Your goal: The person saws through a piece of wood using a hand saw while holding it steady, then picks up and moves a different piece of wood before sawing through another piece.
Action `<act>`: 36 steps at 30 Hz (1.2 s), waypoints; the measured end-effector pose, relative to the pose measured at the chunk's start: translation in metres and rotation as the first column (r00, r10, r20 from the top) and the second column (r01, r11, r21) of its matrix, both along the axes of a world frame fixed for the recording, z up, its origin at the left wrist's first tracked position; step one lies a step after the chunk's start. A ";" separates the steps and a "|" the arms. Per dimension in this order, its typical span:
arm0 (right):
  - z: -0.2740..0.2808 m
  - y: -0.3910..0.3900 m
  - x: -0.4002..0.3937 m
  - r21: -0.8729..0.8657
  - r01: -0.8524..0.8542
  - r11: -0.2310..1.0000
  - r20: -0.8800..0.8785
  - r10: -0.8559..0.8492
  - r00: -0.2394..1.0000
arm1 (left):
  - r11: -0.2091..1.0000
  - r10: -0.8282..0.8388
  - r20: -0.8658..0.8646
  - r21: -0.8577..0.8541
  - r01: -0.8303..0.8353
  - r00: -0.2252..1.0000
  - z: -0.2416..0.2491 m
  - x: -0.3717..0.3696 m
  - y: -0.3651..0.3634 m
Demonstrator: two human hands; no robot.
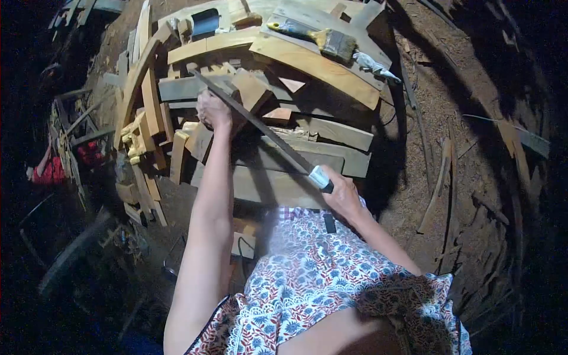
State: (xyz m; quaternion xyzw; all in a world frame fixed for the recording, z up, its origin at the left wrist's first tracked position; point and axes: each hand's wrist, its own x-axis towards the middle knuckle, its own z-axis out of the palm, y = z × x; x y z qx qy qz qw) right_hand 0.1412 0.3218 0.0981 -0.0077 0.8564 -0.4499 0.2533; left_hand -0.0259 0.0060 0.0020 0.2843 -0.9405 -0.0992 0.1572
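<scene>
My right hand (343,196) is wrapped round the white and black handle of a handsaw (275,137). Its long dark blade slants up and left, its far end reaching past my left hand (214,111). The fingers of that hand are closed against a short wooden block (251,90), and the blade passes over or across this block. Whether the teeth touch the wood cannot be made out. Beneath lie stacked planks, among them a wide board (278,184) close to my body.
A paintbrush (338,45) and a crumpled pale item (376,66) lie on boards at the far side. Curved wooden pieces (137,83) and offcuts (139,139) crowd the left. Long wood strips (436,183) rest on the dirt ground at right.
</scene>
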 end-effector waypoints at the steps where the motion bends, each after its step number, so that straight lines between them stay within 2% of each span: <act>1: -0.003 0.000 -0.002 0.003 -0.017 1.000 0.047 0.017 0.999 | 0.999 -0.036 0.027 0.014 0.036 0.999 -0.002 0.001 -0.004; 4: -0.012 -0.014 -0.034 -0.022 -0.089 0.996 0.065 0.091 0.994 | 0.997 -0.068 -0.038 0.022 0.069 0.997 -0.008 0.002 -0.008; 6: -0.038 -0.043 -0.070 -0.123 -0.109 0.986 -0.048 0.104 0.993 | 0.998 -0.052 0.027 -0.028 0.053 0.998 -0.010 0.007 -0.008; 8: -0.027 -0.077 -0.106 -0.020 -0.150 0.988 0.027 0.151 0.988 | 0.994 -0.087 -0.008 -0.062 0.087 0.996 -0.006 0.007 -0.007; 9: -0.030 -0.081 -0.105 0.033 -0.152 0.988 0.006 0.152 0.988 | 0.997 -0.039 -0.014 -0.061 0.038 0.999 -0.002 0.006 -0.002; 10: -0.023 -0.077 -0.102 0.084 -0.152 0.985 -0.074 0.159 0.985 | 0.999 0.023 0.060 -0.032 -0.021 0.998 0.003 0.005 0.001; 12: -0.024 -0.053 -0.079 -0.108 -0.102 0.989 -0.049 0.098 0.994 | 0.998 0.030 0.028 0.054 -0.032 0.999 -0.009 0.001 -0.008; 16: -0.003 0.003 -0.019 0.056 -0.079 0.995 0.058 0.075 0.995 | 0.996 0.024 0.037 0.080 -0.026 0.999 -0.002 0.000 -0.004; 19: 0.008 0.012 -0.014 0.110 -0.086 0.990 0.124 0.072 0.990 | 0.995 -0.002 0.031 0.097 -0.001 1.000 -0.001 0.002 -0.004; 21: 0.000 -0.004 -0.028 0.055 -0.098 0.994 0.118 0.092 0.989 | 0.992 -0.126 -0.014 -0.005 0.125 0.992 0.001 0.004 -0.003; 22: -0.007 -0.017 -0.043 -0.006 -0.117 0.993 0.098 0.117 0.988 | 0.992 -0.128 -0.008 -0.002 0.128 0.992 -0.001 0.007 -0.002; 25: -0.031 -0.068 -0.087 -0.064 -0.142 0.988 0.091 0.148 0.985 | 0.999 -0.045 -0.009 0.001 0.045 0.999 0.001 0.005 -0.004; 27: -0.029 -0.080 -0.094 0.007 -0.130 0.991 -0.053 0.130 0.990 | 1.000 -0.011 -0.026 0.021 0.011 1.000 0.002 -0.005 -0.005; 29: -0.040 -0.056 -0.061 -0.037 -0.093 0.995 -0.021 0.092 0.996 | 0.994 0.035 0.023 0.101 -0.037 0.999 -0.001 0.001 -0.003; 30: -0.042 -0.038 -0.044 -0.078 -0.046 0.996 -0.007 0.046 0.999 | 0.993 0.033 0.027 0.109 -0.036 0.999 0.004 -0.001 -0.001; 33: -0.008 0.010 -0.007 0.035 -0.086 0.996 0.061 0.084 0.995 | 0.996 -0.053 -0.010 0.070 0.054 0.999 0.002 0.001 -0.002; 36: -0.007 0.016 0.004 0.084 -0.056 0.995 -0.012 0.057 0.998 | 0.992 -0.119 -0.021 0.028 0.120 0.993 0.003 0.004 -0.004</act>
